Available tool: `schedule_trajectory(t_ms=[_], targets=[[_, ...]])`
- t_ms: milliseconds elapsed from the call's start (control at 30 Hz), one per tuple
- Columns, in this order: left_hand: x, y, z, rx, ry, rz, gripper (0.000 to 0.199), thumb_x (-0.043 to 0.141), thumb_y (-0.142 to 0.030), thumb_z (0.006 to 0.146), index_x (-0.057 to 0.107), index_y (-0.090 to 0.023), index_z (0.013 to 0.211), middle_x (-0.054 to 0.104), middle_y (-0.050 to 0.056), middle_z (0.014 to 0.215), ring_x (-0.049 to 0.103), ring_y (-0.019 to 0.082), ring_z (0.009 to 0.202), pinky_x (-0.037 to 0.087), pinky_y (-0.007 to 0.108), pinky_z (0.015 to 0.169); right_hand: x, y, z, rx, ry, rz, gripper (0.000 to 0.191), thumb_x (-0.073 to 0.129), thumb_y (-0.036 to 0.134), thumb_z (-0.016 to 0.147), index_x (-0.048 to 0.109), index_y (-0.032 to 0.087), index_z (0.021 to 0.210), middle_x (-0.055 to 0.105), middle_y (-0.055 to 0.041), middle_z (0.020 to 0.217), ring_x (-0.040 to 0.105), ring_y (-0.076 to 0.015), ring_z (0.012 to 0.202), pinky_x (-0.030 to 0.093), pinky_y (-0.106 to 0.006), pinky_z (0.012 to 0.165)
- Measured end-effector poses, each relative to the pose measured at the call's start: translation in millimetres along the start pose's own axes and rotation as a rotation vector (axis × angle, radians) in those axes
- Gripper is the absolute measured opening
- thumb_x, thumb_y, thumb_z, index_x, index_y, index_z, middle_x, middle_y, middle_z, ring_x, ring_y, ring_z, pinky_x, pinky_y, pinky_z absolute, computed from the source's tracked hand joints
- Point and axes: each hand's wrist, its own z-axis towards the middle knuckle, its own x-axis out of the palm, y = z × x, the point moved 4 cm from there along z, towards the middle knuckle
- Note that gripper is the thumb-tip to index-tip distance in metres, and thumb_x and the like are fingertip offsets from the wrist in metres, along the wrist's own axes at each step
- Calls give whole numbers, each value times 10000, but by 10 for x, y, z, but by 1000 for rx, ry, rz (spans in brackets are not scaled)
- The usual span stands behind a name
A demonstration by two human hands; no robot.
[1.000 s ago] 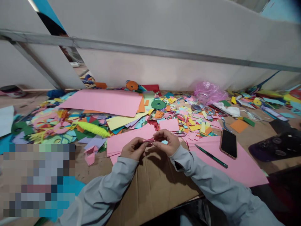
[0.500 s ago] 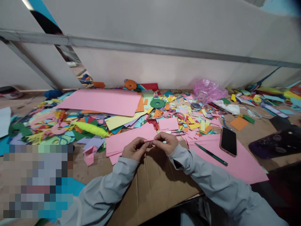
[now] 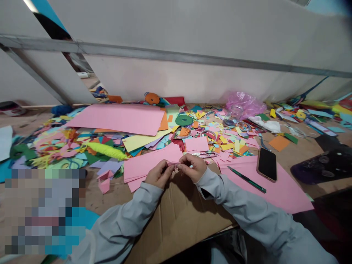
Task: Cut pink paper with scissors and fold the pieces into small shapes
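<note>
pink paper piece (image 3: 172, 163), between left fingers (image 3: 167, 171) and right fingers (image 3: 186, 168), pinched closed on it (partly hidden)

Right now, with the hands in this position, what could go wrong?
The small pink paper is pinched between the left hand and the right hand, so uneven pressure might crease or tear it. If it slips, it could be hard to find among the pink scraps. The green pen lies near the right sleeve, which might knock it.
</note>
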Motion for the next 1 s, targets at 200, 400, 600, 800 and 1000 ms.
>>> schedule_trajectory(t_ms=[200,400,600,800,1000], targets=[[-3,-13,1,63,39,41,301,474,-461,823,547,-182,737,484,-54,541,424,102,512,329,218,499,8,-18,-5,55,74,27,240,591,382,783,586,143,762,554,13,621,465,-86,547,364,-194,508],[81,27,-6,-46,135,-208,342,507,-503,804,522,-174,712,495,-57,516,429,72,419,329,185,410,20,-67,-9,111,86,64,307,583,448,785,562,145,739,539,16,596,476,-90,513,378,-202,488],[53,85,23,-253,88,-390,368,607,-516,710,530,-157,684,478,-73,415,352,35,315,242,140,325,-14,13,4,-60,97,-34,305,588,403,810,590,149,977,612,-29,801,534,-102,632,458,-223,586],[39,101,33,-325,122,-474,349,640,-485,679,518,-160,643,501,-61,393,377,42,278,252,137,297,-64,180,-7,-474,38,-235,132,528,230,863,621,172,937,658,-72,841,596,-136,742,494,-267,705],[19,56,24,-212,108,-352,450,413,-578,818,542,-156,732,573,-4,522,483,91,389,371,198,384,-141,156,4,-339,-76,-212,146,576,287,842,639,161,803,648,-45,686,592,-128,615,482,-243,591]])
